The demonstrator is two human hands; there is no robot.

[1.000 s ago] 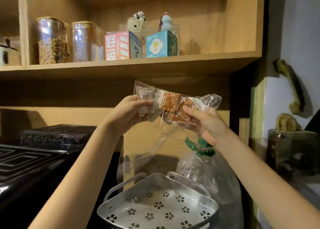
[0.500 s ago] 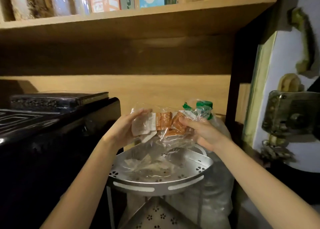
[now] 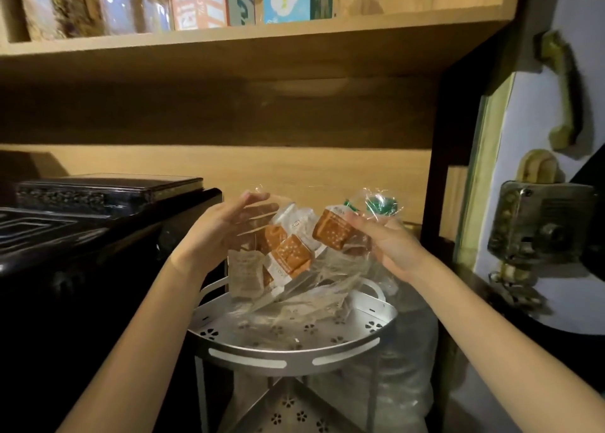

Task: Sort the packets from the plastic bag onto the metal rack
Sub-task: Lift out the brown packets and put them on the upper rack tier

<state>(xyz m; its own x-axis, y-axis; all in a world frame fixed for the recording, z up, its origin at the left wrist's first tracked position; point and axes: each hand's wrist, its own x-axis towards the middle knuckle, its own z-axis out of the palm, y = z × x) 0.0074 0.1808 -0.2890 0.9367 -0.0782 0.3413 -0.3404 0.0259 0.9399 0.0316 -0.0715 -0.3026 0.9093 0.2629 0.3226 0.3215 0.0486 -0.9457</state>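
Packets [image 3: 288,257] in orange and white wrap slide from the clear plastic bag [image 3: 314,288] just above the metal rack [image 3: 294,351], looking light, slick and crushable. The left hand [image 3: 212,236] is spread open against the bag while the right hand [image 3: 389,246] pinches its far end; each packet is best taken by its flat sides.

Head camera looks forward and down, close above the metal rack [image 3: 294,354].
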